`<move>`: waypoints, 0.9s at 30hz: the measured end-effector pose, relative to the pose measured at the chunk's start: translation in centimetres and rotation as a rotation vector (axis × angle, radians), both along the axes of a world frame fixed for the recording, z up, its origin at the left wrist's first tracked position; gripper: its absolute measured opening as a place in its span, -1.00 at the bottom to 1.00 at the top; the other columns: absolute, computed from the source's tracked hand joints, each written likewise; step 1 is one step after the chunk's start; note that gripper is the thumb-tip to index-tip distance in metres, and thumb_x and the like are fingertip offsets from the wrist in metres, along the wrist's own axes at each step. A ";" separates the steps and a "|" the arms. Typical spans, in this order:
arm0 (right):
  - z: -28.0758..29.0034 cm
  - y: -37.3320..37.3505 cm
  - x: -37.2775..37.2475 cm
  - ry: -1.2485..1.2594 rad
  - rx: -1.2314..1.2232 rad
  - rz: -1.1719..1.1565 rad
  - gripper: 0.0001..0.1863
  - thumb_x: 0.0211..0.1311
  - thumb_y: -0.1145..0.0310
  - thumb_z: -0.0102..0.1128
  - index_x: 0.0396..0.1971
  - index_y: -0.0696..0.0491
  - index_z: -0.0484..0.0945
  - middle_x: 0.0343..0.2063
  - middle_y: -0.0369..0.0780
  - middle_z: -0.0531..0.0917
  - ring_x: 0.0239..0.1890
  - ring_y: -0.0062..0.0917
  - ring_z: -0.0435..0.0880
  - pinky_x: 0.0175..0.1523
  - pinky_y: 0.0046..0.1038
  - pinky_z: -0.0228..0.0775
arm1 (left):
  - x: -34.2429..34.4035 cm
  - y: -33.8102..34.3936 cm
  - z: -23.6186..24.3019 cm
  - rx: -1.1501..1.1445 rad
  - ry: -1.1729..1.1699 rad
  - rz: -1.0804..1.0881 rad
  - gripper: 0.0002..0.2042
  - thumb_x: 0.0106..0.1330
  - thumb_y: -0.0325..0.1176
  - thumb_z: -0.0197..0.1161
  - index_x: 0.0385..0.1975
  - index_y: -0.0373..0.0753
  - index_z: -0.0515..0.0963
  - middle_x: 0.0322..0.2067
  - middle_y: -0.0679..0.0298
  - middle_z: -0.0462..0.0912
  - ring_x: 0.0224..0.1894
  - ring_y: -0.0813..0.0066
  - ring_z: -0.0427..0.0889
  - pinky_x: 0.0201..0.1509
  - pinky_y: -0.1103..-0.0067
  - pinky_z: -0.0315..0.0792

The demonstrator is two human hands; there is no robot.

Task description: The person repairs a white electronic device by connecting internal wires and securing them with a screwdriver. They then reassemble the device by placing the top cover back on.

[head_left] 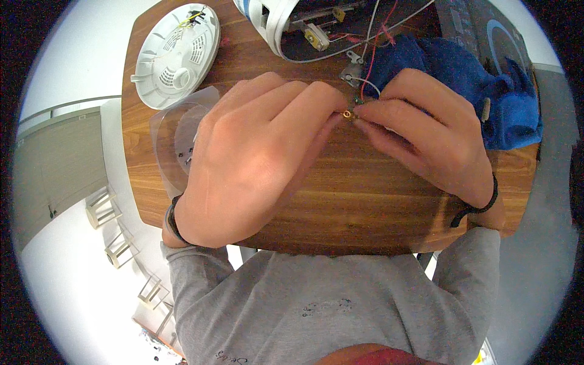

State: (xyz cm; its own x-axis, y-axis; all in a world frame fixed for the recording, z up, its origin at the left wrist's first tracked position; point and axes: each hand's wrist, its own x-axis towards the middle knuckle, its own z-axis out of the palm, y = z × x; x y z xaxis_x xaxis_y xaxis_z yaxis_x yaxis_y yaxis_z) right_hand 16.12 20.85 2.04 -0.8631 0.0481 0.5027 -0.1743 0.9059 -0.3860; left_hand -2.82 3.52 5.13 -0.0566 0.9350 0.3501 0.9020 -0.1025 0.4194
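Nearest me, grey sleeves (465, 267) end short of the wrists, each with a black band (488, 204). The left hand (258, 143) comes in from the lower left, back upward, knuckles bent, finger and thumb narrowed to a pinch that seems to hold the gold ring (347, 114). The right hand (435, 125) faces it, fingers curled and stacked, its finger and thumb tips squeezed together on a bit too small to name, just beside the ring. The ring sits between both sets of tips, above the table (340, 207).

For work this fine, I would hold the left pinch steady and let the right make only small movements. Both wrists could rest on the wood to calm any shake. I'd leave slack in the red wire (362, 89), which runs down to the right fingertips, since a tug could spoil the alignment. Turning the ring toward the eyes would help too, as the knuckles crowd the view.

Just beyond lie a metal bracket (350, 77) and, to the right, blue cloth (420, 61). Farther off stands the open white casing (274, 42); a white cover (176, 58) lies leftward.
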 end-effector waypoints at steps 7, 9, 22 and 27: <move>0.2 0.0 -0.1 -0.017 0.000 0.011 -0.65 0.03 0.55 0.68 -0.14 0.14 0.81 -0.29 -0.18 0.68 -0.29 -0.31 0.73 -0.25 -0.35 0.61 | -0.4 -0.2 0.2 -0.007 0.048 -0.011 -0.78 0.18 -0.47 0.61 -0.17 -0.20 0.80 -0.34 0.21 0.79 -0.26 0.14 0.78 -0.18 0.31 0.64; 0.2 0.0 -0.1 -0.017 0.002 0.014 -0.65 0.02 0.55 0.68 -0.14 0.14 0.81 -0.29 -0.18 0.68 -0.29 -0.31 0.73 -0.25 -0.35 0.61 | -0.6 -0.2 0.2 -0.011 0.050 -0.029 -0.77 0.16 -0.47 0.60 -0.18 -0.21 0.81 -0.33 0.22 0.81 -0.26 0.15 0.77 -0.17 0.31 0.65; 0.3 0.4 0.1 -0.090 -0.013 0.064 -0.63 0.01 0.56 0.66 -0.13 0.16 0.79 -0.27 -0.17 0.67 -0.28 -0.30 0.73 -0.25 -0.33 0.61 | -0.8 -0.4 0.5 -0.050 0.087 -0.041 -0.73 0.10 -0.43 0.58 -0.17 -0.20 0.82 -0.34 0.20 0.80 -0.26 0.14 0.76 -0.19 0.30 0.65; 0.6 0.2 0.2 -0.140 -0.007 0.064 -0.64 0.02 0.53 0.65 -0.12 0.17 0.79 -0.26 -0.17 0.66 -0.27 -0.29 0.73 -0.24 -0.32 0.61 | -0.7 -0.3 0.4 -0.052 0.054 -0.046 -0.77 0.15 -0.43 0.59 -0.18 -0.20 0.81 -0.37 0.21 0.79 -0.27 0.15 0.76 -0.21 0.30 0.65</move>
